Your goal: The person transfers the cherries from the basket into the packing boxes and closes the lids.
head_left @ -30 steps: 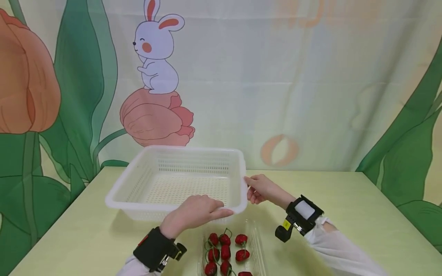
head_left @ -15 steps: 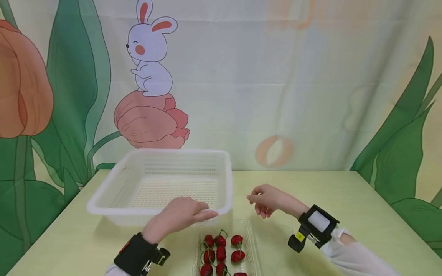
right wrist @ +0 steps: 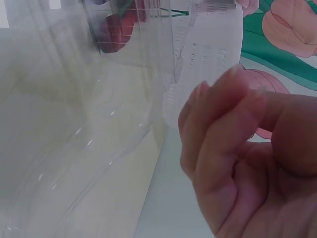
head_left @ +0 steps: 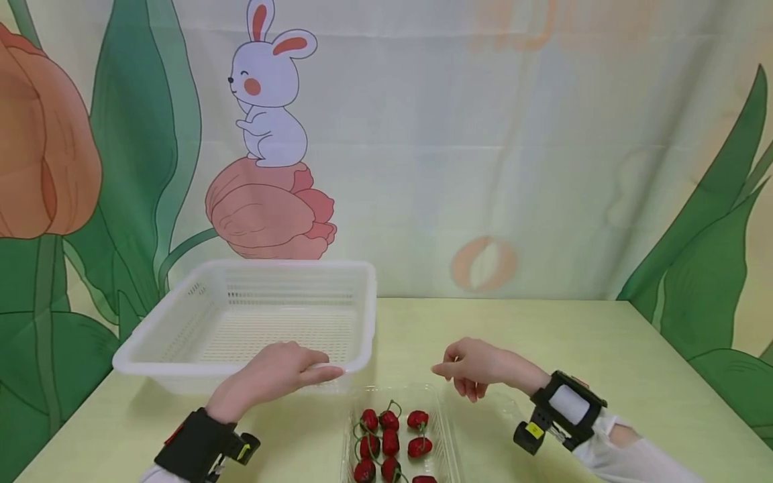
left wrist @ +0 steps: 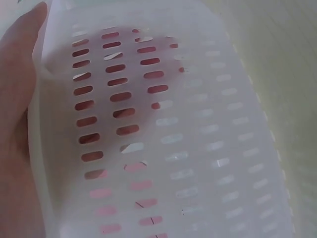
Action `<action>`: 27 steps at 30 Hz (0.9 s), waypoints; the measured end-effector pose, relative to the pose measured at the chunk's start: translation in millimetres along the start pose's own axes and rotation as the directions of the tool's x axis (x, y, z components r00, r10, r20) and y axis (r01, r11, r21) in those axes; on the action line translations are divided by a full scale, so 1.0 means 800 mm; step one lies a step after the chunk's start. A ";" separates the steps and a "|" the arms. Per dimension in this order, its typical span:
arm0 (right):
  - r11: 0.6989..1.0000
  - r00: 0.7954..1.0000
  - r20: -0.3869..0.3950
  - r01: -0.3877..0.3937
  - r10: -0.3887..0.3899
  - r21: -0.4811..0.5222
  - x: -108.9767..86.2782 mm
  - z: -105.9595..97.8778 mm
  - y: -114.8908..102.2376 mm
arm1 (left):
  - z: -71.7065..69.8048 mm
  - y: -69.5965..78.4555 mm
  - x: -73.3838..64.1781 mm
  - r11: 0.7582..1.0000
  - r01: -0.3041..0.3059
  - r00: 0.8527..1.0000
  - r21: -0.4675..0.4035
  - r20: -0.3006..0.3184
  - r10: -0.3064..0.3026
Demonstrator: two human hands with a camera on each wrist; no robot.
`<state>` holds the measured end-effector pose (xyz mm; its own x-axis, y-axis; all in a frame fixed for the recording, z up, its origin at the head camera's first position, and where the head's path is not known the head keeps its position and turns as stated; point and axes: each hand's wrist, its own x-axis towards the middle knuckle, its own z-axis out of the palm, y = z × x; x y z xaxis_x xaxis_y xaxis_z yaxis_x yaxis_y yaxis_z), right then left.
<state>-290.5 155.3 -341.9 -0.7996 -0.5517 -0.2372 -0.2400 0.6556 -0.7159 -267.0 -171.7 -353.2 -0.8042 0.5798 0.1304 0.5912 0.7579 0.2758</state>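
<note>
A white plastic basket (head_left: pixel 362 322) with slotted walls is at the left of the table. My left hand (head_left: pixel 274 372) grips its near rim, thumb outside and fingers over the inside. In the left wrist view those fingers (left wrist: pixel 116 74) show through the slots of the wall. My right hand (head_left: pixel 477 369) hovers right of the basket, apart from it, with its fingers loosely curled and nothing between them. In front of the basket stands a clear plastic box (head_left: pixel 447 436) holding several red, cherry-like fruits (head_left: pixel 390 443) with green stems.
A clear plastic lid (right wrist: pixel 109 158) lies beside the box, under my right hand. The pale yellow table (head_left: pixel 543 322) ends at a printed curtain (head_left: pixel 543 168) with a rabbit and tulips. The basket's left side lies near the table's left edge.
My right hand has let go of the basket's right side and drawn back toward me. With my left hand still on the rim, the basket has slid left.
</note>
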 end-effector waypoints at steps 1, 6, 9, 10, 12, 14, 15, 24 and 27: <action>1.000 1.000 0.006 -0.005 0.005 -0.015 -0.001 0.000 0.000 | -0.001 -0.003 -0.003 1.000 0.000 1.000 0.000 0.000 0.000; 0.996 0.999 0.037 -0.029 0.032 -0.088 -0.008 0.003 -0.001 | -0.009 -0.015 -0.015 1.000 0.008 1.000 -0.019 -0.006 -0.009; 0.991 0.998 0.055 -0.034 0.041 -0.128 -0.012 0.005 -0.003 | -0.012 -0.021 -0.021 0.999 0.016 1.000 -0.033 -0.015 -0.016; 0.990 0.997 0.060 -0.036 0.044 -0.138 -0.013 0.006 -0.003 | -0.013 -0.023 -0.023 0.999 0.018 1.000 -0.034 -0.016 -0.018; 0.988 0.996 0.066 -0.040 0.051 -0.151 -0.015 0.008 -0.004 | -0.014 -0.027 -0.026 0.999 0.019 1.000 -0.037 -0.019 -0.020; 0.987 0.996 0.074 -0.044 0.057 -0.157 -0.016 0.009 -0.005 | -0.014 -0.032 -0.028 0.999 0.026 0.999 -0.033 -0.022 -0.027; 0.986 0.995 0.076 -0.046 0.059 -0.160 -0.017 0.009 -0.005 | -0.014 -0.034 -0.028 0.999 0.029 0.999 -0.029 -0.023 -0.029; 0.984 0.993 0.104 -0.037 0.056 -0.172 -0.019 0.012 -0.004 | -0.018 -0.047 -0.032 0.999 0.034 0.999 -0.031 -0.039 -0.035; 0.986 0.992 0.110 -0.040 0.058 -0.160 -0.020 0.015 -0.003 | -0.019 -0.052 -0.034 0.998 0.048 0.998 -0.038 -0.041 -0.049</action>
<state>-270.8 156.0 -344.1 -0.7470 -0.5659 -0.3490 -0.2929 0.7513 -0.5914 -270.6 -224.1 -353.7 -0.8343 0.5289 0.1557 0.5493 0.7728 0.3178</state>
